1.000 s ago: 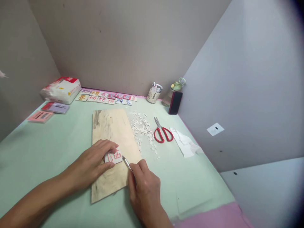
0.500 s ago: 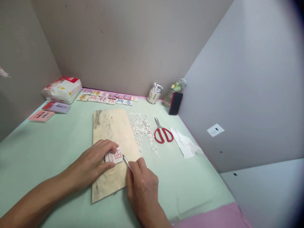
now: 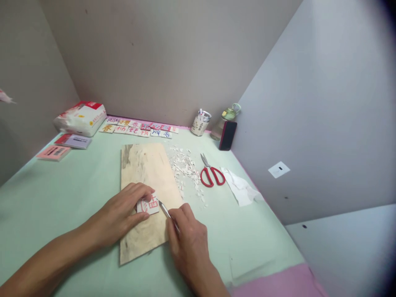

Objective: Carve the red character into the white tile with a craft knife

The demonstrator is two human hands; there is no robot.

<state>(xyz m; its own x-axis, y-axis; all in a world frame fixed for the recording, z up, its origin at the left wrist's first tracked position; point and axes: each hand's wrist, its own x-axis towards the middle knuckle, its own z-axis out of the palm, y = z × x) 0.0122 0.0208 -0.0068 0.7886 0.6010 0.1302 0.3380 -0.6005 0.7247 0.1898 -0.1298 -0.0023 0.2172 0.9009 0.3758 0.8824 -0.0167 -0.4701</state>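
Note:
On a wooden board (image 3: 145,165) lies a small white block (image 3: 147,205) with a red character drawn on it. My left hand (image 3: 128,206) pins this block, thumb at its near edge and fingers over its far edge. My right hand (image 3: 188,237) is closed around a slim silver carving knife (image 3: 167,211). The blade tip meets the block's right edge, or stands very close to it; I cannot tell which. White shavings (image 3: 187,169) are scattered on the table to the right of the board.
Red-handled scissors (image 3: 212,173) and a crumpled tissue (image 3: 241,187) lie to the right. Two rows of lettered blocks (image 3: 133,130) line the back. Farther around stand a tissue pack (image 3: 82,119), a can (image 3: 201,123), a bottle (image 3: 218,128) and a phone (image 3: 228,136). Flat packets (image 3: 54,153) lie at left.
My right hand has shifted slightly right, and more of the knife shows. The blade tip has moved a little up along the block's right edge. My left hand keeps its hold.

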